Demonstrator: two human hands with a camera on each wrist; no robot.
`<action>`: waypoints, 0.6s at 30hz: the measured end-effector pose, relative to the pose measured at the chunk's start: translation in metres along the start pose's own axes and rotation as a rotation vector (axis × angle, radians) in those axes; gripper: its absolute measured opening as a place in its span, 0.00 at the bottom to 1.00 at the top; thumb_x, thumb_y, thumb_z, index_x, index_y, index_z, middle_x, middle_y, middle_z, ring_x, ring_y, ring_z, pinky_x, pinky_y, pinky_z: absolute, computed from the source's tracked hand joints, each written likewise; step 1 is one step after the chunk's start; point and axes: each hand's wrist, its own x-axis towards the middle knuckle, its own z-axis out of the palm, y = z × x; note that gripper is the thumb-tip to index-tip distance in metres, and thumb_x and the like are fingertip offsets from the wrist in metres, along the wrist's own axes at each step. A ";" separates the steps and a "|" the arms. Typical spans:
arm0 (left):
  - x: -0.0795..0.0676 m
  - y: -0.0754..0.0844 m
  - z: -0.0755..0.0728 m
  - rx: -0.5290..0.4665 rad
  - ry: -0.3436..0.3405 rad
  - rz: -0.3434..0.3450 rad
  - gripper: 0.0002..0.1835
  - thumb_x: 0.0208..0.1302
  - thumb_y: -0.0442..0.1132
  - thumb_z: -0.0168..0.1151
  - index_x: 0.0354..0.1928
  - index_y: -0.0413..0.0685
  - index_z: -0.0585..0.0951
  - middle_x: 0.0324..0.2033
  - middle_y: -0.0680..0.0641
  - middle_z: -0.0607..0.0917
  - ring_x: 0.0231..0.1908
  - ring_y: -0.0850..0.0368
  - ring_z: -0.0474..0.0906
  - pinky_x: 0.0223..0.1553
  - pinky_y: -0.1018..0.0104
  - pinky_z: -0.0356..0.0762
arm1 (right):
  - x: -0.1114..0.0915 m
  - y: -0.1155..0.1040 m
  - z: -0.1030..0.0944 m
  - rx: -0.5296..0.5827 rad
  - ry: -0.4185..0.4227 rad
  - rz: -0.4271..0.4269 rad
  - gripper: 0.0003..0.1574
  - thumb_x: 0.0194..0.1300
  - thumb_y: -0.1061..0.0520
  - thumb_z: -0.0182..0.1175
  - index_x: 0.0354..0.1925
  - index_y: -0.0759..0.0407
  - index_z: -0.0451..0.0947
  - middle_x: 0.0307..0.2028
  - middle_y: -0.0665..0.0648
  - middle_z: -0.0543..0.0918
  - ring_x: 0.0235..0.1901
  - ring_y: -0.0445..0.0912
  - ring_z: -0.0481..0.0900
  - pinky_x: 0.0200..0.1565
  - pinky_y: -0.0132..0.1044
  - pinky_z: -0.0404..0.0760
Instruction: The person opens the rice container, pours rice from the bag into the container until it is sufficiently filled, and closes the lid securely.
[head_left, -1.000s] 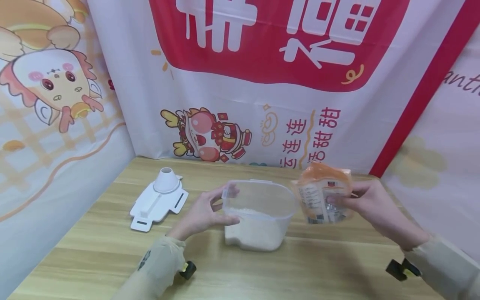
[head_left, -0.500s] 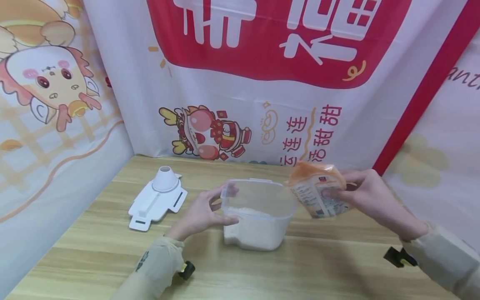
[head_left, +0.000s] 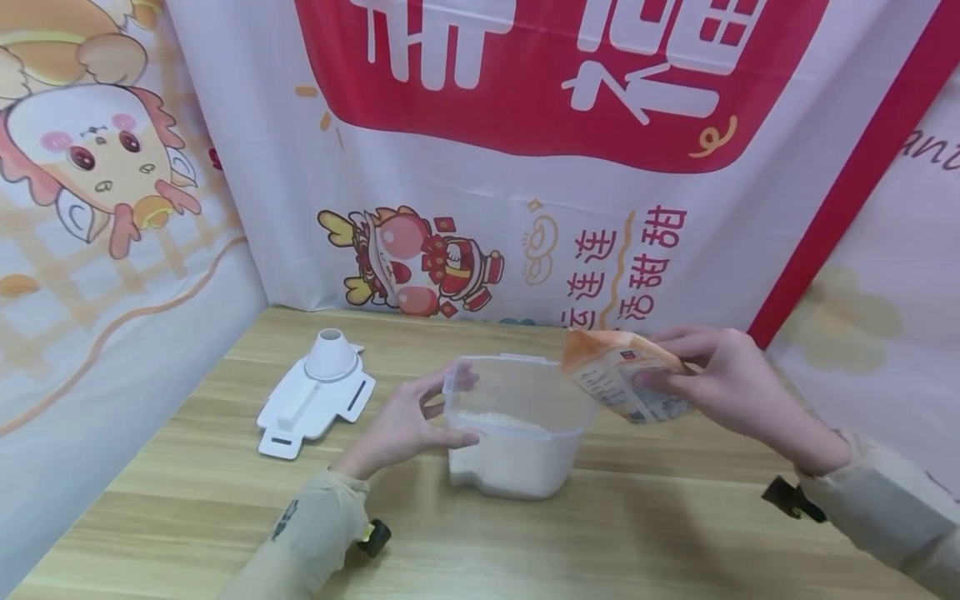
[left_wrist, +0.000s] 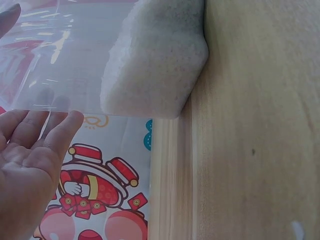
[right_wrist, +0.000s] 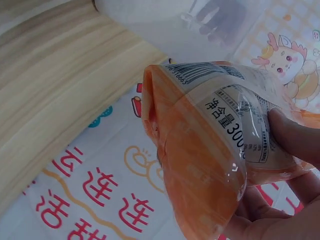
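Clear plastic container (head_left: 536, 396), centre of the clock face in the head view: standing upright on a wood-grain table (head_left: 195, 533) and holding white granular contents (head_left: 513, 462) in its lower part. Left hand (head_left: 405, 425), at nine o'clock: gripping the container's end, thumb lying along the near side, remaining fingers slightly spread and touching the far wall. Orange-and-clear food packet (head_left: 611, 375), at two o'clock: tilting in the air, its orange end pointing toward the container's rim; a barcode and the printed characters 净含量300 are showing in the right wrist view. Right hand (head_left: 723, 383), at two to three o'clock: pinching the packet, thumb pressing on the labelled face, other fingers supporting from behind. White slotted plate (head_left: 307, 408) with conical spout (head_left: 330, 357), at nine o'clock, well apart from the container: lying on the table, spout pointing upward. Cartoon dragon print (head_left: 423, 262), at eleven o'clock, and red panel with white characters (head_left: 525, 108), at twelve: hanging behind on white cloth (head_left: 480, 179).
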 end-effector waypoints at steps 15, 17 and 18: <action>0.002 -0.001 0.000 0.028 0.000 -0.015 0.48 0.44 0.48 0.82 0.69 0.69 0.69 0.60 0.60 0.77 0.63 0.59 0.69 0.63 0.57 0.68 | 0.005 -0.027 0.014 -0.209 0.121 -0.257 0.15 0.44 0.65 0.80 0.34 0.56 0.90 0.34 0.50 0.84 0.36 0.46 0.76 0.28 0.36 0.83; 0.002 -0.001 -0.001 0.030 0.002 -0.012 0.47 0.44 0.48 0.82 0.69 0.69 0.69 0.60 0.60 0.77 0.63 0.59 0.70 0.62 0.56 0.69 | 0.006 -0.030 0.016 -0.223 0.137 -0.281 0.16 0.43 0.65 0.80 0.34 0.56 0.90 0.34 0.51 0.84 0.37 0.46 0.77 0.29 0.37 0.83; 0.002 -0.001 -0.001 0.034 0.004 -0.011 0.47 0.44 0.48 0.82 0.69 0.70 0.69 0.60 0.60 0.77 0.62 0.59 0.70 0.62 0.57 0.69 | 0.006 -0.032 0.018 -0.225 0.142 -0.288 0.16 0.43 0.65 0.80 0.34 0.56 0.90 0.35 0.51 0.85 0.37 0.46 0.77 0.29 0.38 0.83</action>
